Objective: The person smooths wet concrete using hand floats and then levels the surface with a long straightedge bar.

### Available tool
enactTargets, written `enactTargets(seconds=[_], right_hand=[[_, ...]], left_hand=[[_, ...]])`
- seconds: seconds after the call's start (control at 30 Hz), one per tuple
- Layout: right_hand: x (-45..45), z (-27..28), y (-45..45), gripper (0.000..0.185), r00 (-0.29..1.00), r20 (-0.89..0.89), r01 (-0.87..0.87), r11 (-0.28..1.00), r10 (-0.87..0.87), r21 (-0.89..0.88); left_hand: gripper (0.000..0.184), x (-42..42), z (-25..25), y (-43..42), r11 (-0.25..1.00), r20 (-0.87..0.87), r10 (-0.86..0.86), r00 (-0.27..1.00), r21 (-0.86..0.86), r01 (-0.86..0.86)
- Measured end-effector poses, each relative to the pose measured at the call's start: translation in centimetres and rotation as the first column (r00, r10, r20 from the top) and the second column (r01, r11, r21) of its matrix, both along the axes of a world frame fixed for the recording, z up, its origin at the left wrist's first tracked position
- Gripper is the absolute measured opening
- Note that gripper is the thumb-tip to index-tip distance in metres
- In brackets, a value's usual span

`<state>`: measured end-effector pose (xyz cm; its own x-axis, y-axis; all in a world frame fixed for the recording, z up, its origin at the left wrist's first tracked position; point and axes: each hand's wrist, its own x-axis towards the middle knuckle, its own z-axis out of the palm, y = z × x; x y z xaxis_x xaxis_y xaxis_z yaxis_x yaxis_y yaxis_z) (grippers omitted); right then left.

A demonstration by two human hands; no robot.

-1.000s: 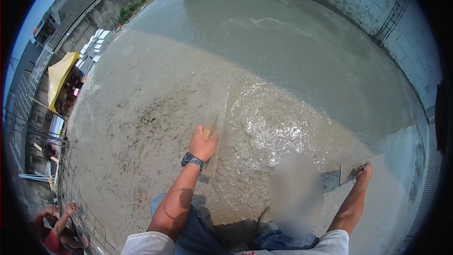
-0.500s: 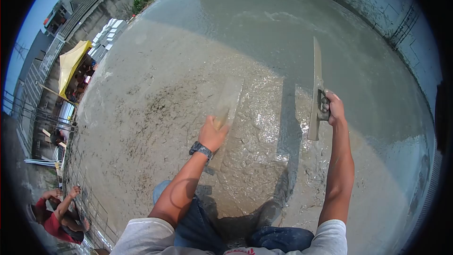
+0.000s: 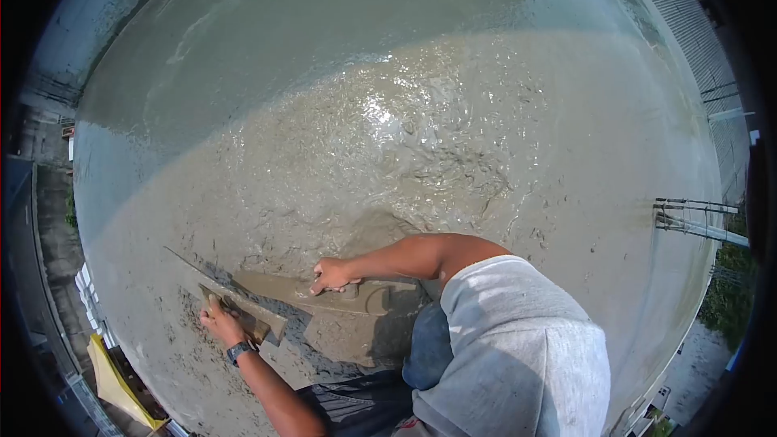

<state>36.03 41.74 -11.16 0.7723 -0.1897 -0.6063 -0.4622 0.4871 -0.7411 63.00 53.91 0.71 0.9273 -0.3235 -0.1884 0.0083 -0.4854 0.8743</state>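
Note:
My left hand (image 3: 222,320), with a dark watch on its wrist, is closed around the handle of a long finishing trowel (image 3: 257,308). That trowel is tilted, its blade lifted off the surface and casting a shadow beside it. My right hand (image 3: 330,273) grips a second finishing trowel (image 3: 275,286), whose long mud-coated blade lies flat against the wet concrete (image 3: 453,137). The two blades are close together, the left one nearer the left side. Rough, shiny ridges mark the concrete ahead of my right arm.
Smoother wet concrete (image 3: 324,8) lies in shade at the far side. Rebar (image 3: 696,206) sticks out at the right edge. A yellow canopy (image 3: 117,384) and white blocks (image 3: 91,295) stand beyond the left edge. My knee (image 3: 426,348) is close to the right trowel.
My view has swung round to the right. The right trowel has come down from a raised, upright position to flat on the concrete. The left trowel has lifted from the surface and tilted.

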Motion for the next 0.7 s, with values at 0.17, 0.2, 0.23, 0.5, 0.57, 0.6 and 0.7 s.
enactTargets(seconds=[0.17,0.2,0.23,0.5,0.57,0.6,0.7], right_hand=[[-3.7,1.1,-5.5,0.038,0.93,-0.004,0.366,0.927,-0.367,-0.079],[-4.5,1.5,-7.1,0.039,0.892,-0.009,0.449,0.888,-0.453,-0.1],[-5.8,1.8,-9.1,0.039,0.859,-0.003,0.508,0.853,-0.512,-0.122],[-20.9,1.7,-17.0,0.035,0.322,-0.04,0.938,0.325,-0.946,-0.125],[-25.1,1.6,-16.5,0.031,0.198,-0.037,0.978,0.2,-0.98,-0.061],[-27.0,0.8,-15.9,0.03,0.135,-0.042,0.99,0.137,-0.99,-0.043],[-32.1,1.9,-13.8,0.029,-0.028,-0.031,0.997,-0.025,-0.999,-0.075]], left_hand=[[0.058,-2.1,-3.1,-3.2,0.982,-0.034,-0.169,0.985,0.077,0.171],[0.058,-2.6,-3.4,-3.6,0.975,-0.047,-0.201,0.978,0.089,0.205],[0.058,-2.9,-3.7,-4.5,0.965,-0.043,-0.24,0.97,0.096,0.243],[0.056,-5.3,-4.3,-5.9,0.916,0.038,-0.365,0.93,0.196,0.351],[0.055,-6.0,-3.6,-6.0,0.92,-0.021,-0.356,0.934,0.166,0.355],[0.054,-6.1,-2.9,-5.8,0.922,-0.05,-0.349,0.936,0.16,0.353],[0.053,-6.5,-1.2,-5.1,0.915,-0.065,-0.333,0.941,0.219,0.339]])
